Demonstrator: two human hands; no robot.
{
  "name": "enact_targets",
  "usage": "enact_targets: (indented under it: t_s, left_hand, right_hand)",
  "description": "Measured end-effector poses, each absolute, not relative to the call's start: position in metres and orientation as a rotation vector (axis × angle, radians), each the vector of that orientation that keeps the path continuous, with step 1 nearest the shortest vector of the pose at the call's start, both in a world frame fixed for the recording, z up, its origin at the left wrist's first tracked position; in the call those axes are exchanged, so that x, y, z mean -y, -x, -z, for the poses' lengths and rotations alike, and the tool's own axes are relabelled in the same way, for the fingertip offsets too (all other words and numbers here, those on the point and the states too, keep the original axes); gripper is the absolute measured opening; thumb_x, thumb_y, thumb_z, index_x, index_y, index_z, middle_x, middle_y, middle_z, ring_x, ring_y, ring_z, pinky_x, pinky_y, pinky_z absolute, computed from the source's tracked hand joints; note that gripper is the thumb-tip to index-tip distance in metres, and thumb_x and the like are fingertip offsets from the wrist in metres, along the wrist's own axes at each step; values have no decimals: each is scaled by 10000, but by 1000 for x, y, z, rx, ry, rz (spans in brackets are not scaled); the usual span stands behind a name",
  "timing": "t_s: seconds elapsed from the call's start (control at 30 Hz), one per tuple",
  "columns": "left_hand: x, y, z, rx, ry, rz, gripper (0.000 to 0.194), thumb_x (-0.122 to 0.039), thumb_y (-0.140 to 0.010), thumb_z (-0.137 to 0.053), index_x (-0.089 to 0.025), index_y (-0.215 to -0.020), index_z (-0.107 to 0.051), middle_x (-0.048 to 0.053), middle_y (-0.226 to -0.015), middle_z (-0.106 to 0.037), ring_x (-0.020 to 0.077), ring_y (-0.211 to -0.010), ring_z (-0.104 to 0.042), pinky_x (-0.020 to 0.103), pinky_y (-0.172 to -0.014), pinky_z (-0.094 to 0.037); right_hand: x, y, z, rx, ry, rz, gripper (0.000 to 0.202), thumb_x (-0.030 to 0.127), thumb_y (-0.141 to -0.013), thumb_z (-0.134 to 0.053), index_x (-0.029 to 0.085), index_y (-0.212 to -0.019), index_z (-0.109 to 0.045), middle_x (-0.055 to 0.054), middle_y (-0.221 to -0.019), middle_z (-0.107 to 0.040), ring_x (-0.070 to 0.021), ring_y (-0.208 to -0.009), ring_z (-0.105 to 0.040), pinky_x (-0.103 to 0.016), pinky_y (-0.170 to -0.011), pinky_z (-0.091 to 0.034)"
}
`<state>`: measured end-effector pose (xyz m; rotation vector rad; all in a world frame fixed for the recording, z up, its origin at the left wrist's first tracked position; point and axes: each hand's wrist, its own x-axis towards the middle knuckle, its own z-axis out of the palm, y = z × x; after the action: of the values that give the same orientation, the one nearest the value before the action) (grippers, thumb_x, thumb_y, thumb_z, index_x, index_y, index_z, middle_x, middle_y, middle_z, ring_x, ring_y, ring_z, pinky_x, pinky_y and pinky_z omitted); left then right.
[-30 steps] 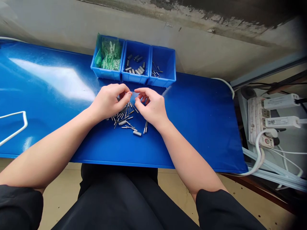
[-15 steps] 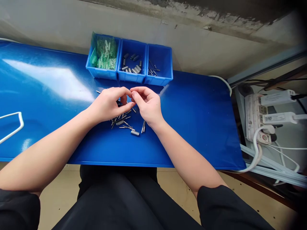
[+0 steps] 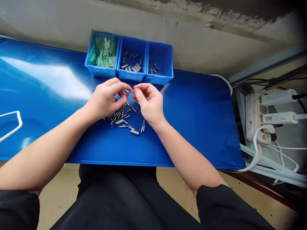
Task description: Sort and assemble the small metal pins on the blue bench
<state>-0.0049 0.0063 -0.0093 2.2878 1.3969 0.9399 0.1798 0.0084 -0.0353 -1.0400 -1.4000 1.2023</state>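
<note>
My right hand (image 3: 151, 101) pinches one end of a thin metal pin (image 3: 131, 91) between thumb and forefinger. My left hand (image 3: 104, 97) faces it, with thumb and forefinger closed round a small dark metal piece (image 3: 127, 91), partly hidden by the fingers. The pin's other end reaches this piece. Below the hands lies a loose pile of metal pins (image 3: 122, 111) on the blue table. A hex spacer (image 3: 134, 132) lies in front of the pile, another (image 3: 119, 122) at its edge. Two pins (image 3: 143, 125) lie apart on the right.
Three blue bins stand behind: the left bin (image 3: 102, 71) holds green plastic bags, the middle bin (image 3: 130, 76) hex spacers, the right bin (image 3: 159, 78) several pins. A white wire frame (image 3: 19, 119) is at far left. A power strip (image 3: 254, 118) with cables is beyond the table's right edge.
My hands have moved slightly apart, the left one up and to the left. The pin between them now shows. The view has shifted a little.
</note>
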Motion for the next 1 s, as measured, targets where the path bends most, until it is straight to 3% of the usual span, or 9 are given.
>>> enact_targets:
  t_s: [0.13,0.43,0.6,0.77,0.87,1.0]
  left_hand:
    - [-8,6,13,-1410,-2294,-999,291,-338,-956,-565,-209,-1134,-756,33,-955,-719,34,-833,-579,191,-859,-520]
    - [-11,10,10,-1464,-2226,-922,265,-412,-943,-602,-193,-982,-746,26,-935,-745,41,-834,-610,195,-805,-498]
    - [-11,11,12,-1504,-2159,-948,439,-547,-982,-497,-160,-1075,-682,36,-927,-727,19,-787,-583,166,-736,-459]
    - [-12,12,12,-1524,-2151,-914,615,-691,-963,-406,-144,-968,-688,32,-827,-699,8,-693,-505,174,-668,-388]
    - [-11,11,10,-1523,-2141,-910,611,-672,-969,-415,-137,-923,-706,34,-808,-703,6,-675,-492,174,-647,-354]
    - [-8,10,6,-1513,-2130,-923,439,-541,-973,-512,-156,-1034,-715,23,-845,-716,1,-699,-519,149,-651,-384]
  right_hand:
    - [-10,-179,38,1319,958,-1189,536,708,-890,-702,201,-1059,-648,-18,-961,-699,-98,-846,-701,-226,-728,-642]
    - [-16,-181,45,1220,944,-1235,452,625,-909,-730,214,-1075,-640,1,-985,-700,-62,-805,-686,-182,-696,-621]
    - [-15,-182,45,1295,947,-1238,464,643,-942,-678,214,-1113,-634,-12,-1013,-703,-67,-826,-685,-198,-721,-625]
    - [-10,-181,39,1377,905,-1216,457,622,-936,-698,193,-1091,-667,-10,-947,-694,-66,-798,-660,-208,-720,-615]
    - [-8,-180,36,1367,893,-1214,422,586,-935,-717,187,-1070,-688,-4,-905,-686,-61,-764,-640,-204,-691,-595]
    - [-10,-180,37,1336,904,-1241,431,587,-918,-733,190,-1080,-690,-6,-940,-703,-67,-804,-664,-211,-726,-619]
